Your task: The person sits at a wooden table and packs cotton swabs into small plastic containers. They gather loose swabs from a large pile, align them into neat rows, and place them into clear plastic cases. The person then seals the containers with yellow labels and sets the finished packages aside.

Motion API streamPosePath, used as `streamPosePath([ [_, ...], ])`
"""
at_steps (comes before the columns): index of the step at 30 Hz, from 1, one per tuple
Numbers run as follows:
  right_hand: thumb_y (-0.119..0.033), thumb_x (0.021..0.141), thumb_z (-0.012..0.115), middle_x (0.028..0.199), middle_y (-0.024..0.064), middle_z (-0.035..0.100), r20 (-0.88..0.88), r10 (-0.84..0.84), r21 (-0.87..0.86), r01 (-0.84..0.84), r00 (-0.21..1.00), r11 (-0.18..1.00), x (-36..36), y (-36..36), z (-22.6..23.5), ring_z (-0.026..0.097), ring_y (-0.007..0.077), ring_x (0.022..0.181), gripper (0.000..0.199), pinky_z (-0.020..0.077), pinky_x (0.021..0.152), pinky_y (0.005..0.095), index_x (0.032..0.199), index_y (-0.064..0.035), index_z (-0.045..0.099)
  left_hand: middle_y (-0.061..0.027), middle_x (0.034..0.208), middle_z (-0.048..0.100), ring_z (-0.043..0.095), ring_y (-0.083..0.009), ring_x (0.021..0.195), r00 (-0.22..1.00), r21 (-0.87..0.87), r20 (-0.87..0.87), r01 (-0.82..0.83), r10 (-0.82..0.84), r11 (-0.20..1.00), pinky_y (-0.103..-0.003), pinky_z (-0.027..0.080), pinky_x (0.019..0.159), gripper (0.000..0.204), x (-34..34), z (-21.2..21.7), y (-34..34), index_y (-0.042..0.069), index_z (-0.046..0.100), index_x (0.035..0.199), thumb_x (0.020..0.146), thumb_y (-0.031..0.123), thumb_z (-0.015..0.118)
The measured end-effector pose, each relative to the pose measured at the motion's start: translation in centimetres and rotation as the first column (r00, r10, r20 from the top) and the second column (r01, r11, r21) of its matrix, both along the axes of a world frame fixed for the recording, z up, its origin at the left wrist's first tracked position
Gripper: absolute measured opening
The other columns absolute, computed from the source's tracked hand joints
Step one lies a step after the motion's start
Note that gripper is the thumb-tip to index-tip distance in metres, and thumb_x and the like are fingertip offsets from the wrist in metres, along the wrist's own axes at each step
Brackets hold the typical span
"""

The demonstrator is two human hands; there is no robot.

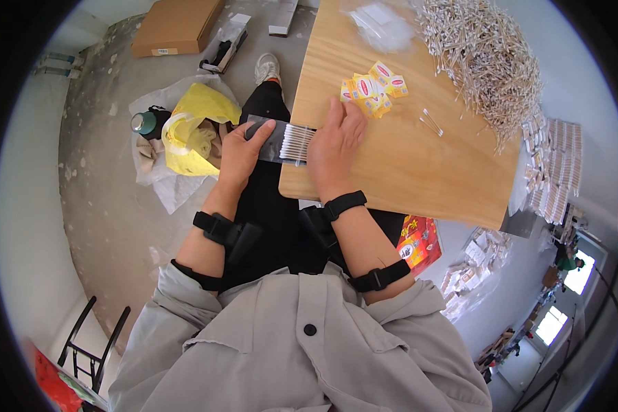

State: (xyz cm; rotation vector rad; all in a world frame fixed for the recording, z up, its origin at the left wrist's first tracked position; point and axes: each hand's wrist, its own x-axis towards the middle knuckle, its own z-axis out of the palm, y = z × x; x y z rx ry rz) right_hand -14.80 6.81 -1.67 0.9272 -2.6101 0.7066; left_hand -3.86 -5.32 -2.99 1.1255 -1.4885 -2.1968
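Over the near left corner of a pale, rounded wooden table (pixel 405 165), both bare hands of a person in a grey buttoned shirt (pixel 268 343) meet at a flat, clear plastic pouch (pixel 271 143). Black straps (pixel 379 276) circle the forearms. The left hand (pixel 242 154), off the table's edge, pinches the pouch's left end between thumb and bent fingers. White-tipped cotton swabs (pixel 295 143) lie side by side in a row at the pouch's right part, partly over the tabletop. The right hand (pixel 338 145) rests at the row's right end, fingers close together and bent; its palm side is hidden, so whether it grips anything cannot be told.

Just beyond the right hand lie overlapping yellow-and-white printed cards (pixel 371 88), with a few loose cotton swabs (pixel 431 122) to their right. On the floor to the left sits a yellow plastic bag (pixel 191 147). Farther across the table are crumpled clear plastic bags (pixel 380 26) and a large heap of cotton swabs (pixel 484 58). A flat brown cardboard box (pixel 177 27) lies on the far floor.
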Motion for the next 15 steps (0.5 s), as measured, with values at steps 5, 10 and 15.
streamPosePath([
  [5, 0.001, 0.084, 0.054, 0.118, 0.017, 0.046, 0.003, -0.003, -0.01, 0.003, 1.0, 1.0, 0.2, -0.6, -0.3, 0.043, 0.0357, 0.118, 0.037, 0.0324, 0.105, 0.0496, 0.121, 0.0024, 0.052, -0.001, 0.082, 0.068, 0.059, -0.0051, 0.07, 1.0, -0.034, 0.021, -0.006, 0.007, 0.999, -0.022, 0.047, 0.066, 0.032, -0.1, -0.5, 0.2, -0.004, 0.071, 0.095, 0.089, 0.028, 0.073],
  [10, 0.003, 0.083, 0.056, 0.115, 0.0177, 0.045, 0.203, 0.026, -0.247, 0.026, 0.979, 0.969, -0.6, 0.3, 0.2, 0.047, 0.0333, 0.111, 0.039, 0.0393, 0.099, 0.0432, 0.122, 0.0, 0.052, -0.0003, 0.083, 0.068, 0.059, -0.0041, 0.073, 0.999, 0.034, -0.025, -0.023, 0.024, 0.999, -0.02, 0.047, 0.067, 0.031, 0.0, -0.2, 0.3, -0.002, 0.07, 0.094, 0.09, 0.028, 0.071],
  [15, -0.01, 0.081, 0.071, 0.109, 0.0156, 0.05, 0.348, -0.13, -0.284, 0.236, 0.928, 0.929, -5.8, 1.4, 1.6, 0.055, 0.0288, 0.096, 0.041, 0.0474, 0.082, 0.0391, 0.119, -0.0028, 0.057, 0.001, 0.082, 0.067, 0.057, -0.0031, 0.073, 0.994, 0.043, -0.104, -0.043, 0.047, 0.998, -0.02, 0.046, 0.068, 0.029, 0.6, -0.7, 0.4, -0.001, 0.069, 0.094, 0.092, 0.028, 0.069],
])
